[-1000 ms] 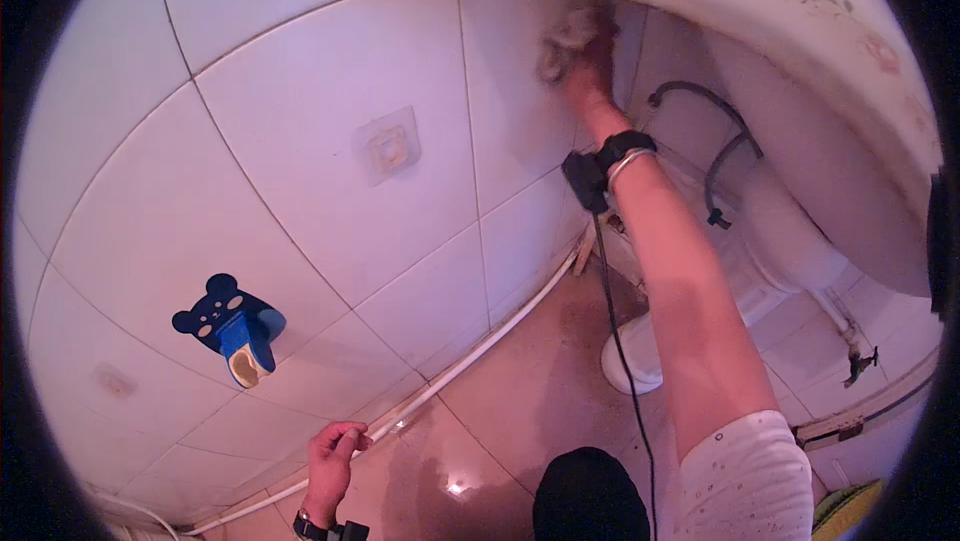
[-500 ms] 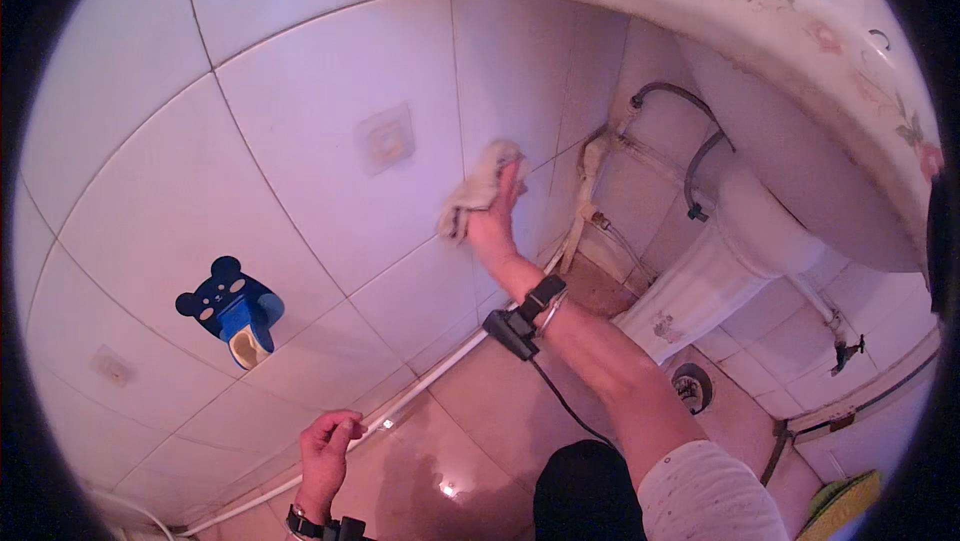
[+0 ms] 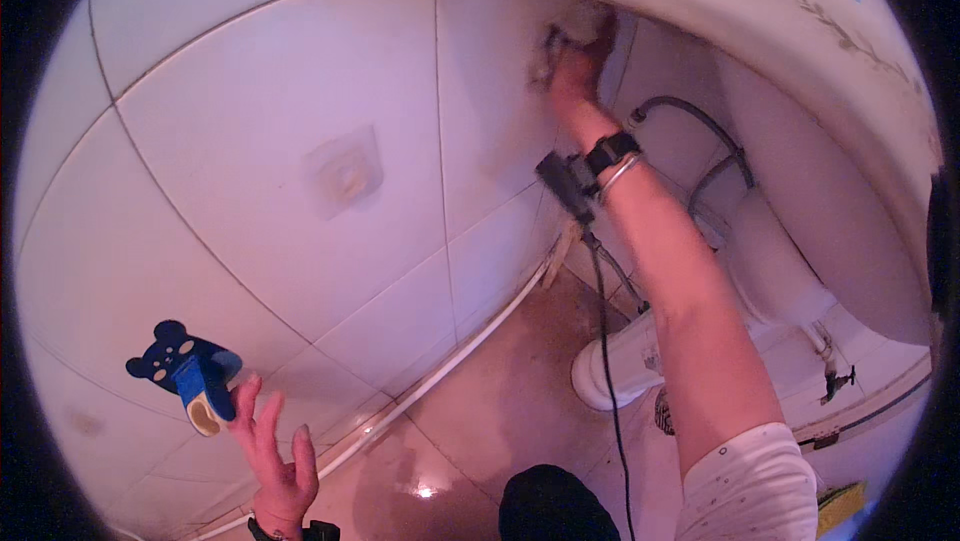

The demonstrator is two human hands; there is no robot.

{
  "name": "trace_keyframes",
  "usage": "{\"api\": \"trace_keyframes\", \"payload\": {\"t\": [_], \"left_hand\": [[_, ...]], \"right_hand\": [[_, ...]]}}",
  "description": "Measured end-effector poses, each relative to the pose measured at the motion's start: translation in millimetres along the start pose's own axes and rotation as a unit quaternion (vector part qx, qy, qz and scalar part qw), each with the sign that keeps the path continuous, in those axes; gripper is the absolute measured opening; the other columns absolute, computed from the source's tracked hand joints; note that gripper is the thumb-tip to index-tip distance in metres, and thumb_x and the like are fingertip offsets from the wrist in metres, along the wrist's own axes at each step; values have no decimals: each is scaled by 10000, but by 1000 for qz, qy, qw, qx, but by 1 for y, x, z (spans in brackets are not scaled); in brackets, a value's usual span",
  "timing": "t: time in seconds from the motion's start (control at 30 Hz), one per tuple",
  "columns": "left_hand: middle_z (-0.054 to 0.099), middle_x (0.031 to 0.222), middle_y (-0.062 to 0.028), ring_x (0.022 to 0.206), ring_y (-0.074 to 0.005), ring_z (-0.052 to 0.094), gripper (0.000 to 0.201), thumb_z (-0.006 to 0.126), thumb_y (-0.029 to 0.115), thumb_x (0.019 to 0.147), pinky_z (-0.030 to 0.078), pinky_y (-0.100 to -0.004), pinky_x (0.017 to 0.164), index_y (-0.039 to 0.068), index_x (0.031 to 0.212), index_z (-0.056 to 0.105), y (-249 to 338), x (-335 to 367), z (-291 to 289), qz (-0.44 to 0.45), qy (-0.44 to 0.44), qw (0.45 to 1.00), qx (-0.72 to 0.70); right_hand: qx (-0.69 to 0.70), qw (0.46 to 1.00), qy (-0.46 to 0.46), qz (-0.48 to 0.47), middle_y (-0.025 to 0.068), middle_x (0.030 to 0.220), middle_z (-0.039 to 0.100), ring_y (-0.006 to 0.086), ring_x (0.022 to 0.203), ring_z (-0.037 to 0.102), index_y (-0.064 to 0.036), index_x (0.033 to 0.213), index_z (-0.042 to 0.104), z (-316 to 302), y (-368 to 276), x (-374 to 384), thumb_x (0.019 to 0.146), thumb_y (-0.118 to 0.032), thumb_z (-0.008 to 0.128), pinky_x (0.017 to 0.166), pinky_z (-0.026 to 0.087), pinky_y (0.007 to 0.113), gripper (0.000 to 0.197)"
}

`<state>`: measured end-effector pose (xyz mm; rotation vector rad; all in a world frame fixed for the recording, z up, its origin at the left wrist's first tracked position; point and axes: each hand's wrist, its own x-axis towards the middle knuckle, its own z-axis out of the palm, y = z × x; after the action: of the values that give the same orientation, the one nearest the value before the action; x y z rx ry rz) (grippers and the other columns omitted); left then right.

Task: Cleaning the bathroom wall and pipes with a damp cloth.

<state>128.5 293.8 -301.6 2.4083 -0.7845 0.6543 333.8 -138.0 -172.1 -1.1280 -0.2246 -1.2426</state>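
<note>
Up in the corner beneath the sink's edge, my right hand [image 3: 580, 73] presses a light cloth [image 3: 578, 23] to the white wall tiles [image 3: 280, 71]. Its fingers are closed on the cloth, though shadow and blur hide some of them. At the lower left, my left hand [image 3: 278, 461] is raised with its fingers apart and holds nothing. Its fingertips come close to a blue bear-shaped wall holder [image 3: 190, 371] with a cream and blue lower part; I cannot tell whether they touch it.
The sink [image 3: 830, 141] overhangs at the right on its pedestal [image 3: 600, 376]. A grey hose [image 3: 690, 106] and a small tap [image 3: 838, 383] are near it. A white pipe [image 3: 450, 361] follows the wall's foot. A clear square patch [image 3: 345, 173] is stuck on the tiles. The floor [image 3: 430, 451] looks wet.
My right hand has moved up and right along the wall with the cloth, into the corner under the sink. My left hand has opened and risen toward the bear-shaped holder. The view has shifted.
</note>
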Motion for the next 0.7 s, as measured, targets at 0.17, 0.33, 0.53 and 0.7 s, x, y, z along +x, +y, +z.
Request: {"api": "trace_keyframes", "payload": {"t": [0.17, 0.33, 0.53, 0.7], "left_hand": [[311, 1329, -220, 1246, -393, 261, 574, 503, -17, 721, 176, -466, 1027, 10, 1267, 328, 9, 12, 6, -61, -3, 998, -17], [308, 1341, -198, 1254, -342, 273, 580, 509, -9, 727, 181, -434, 1036, 6, 1277, 325, 0, 15, 0, -100, -17, 994, -45], [326, 1338, -178, 1253, -319, 287, 547, 515, 12, 730, 176, -428, 1039, 11, 1255, 362, 2, 15, -2, -95, -7, 995, -38], [341, 1328, -170, 1250, -313, 295, 523, 521, 17, 733, 180, -418, 1039, 22, 1238, 386, 9, 22, 13, -75, 2, 995, -73]], "right_hand": [[-383, 837, 46, -388, 9, 899, 511, 141, 749, 517, -112, 1047, 482, -103, 80, 124, 892, -202, 450, 571, 447, 293, 182], [-472, 811, 3, -344, 39, 939, 549, 194, 848, 515, -100, 1040, 516, -134, 123, 120, 912, -234, 413, 759, 424, 316, 212], [-469, 871, 58, -137, 101, 1288, 356, 225, 1181, 313, -57, 1277, 342, -128, 145, -51, 916, -270, 390, 1009, 219, 373, 422], [-258, 955, 103, 101, 164, 1444, 81, 297, 1328, 55, -26, 1379, 101, -125, 175, -163, 927, -312, 342, 1071, 39, 463, 587]]}}
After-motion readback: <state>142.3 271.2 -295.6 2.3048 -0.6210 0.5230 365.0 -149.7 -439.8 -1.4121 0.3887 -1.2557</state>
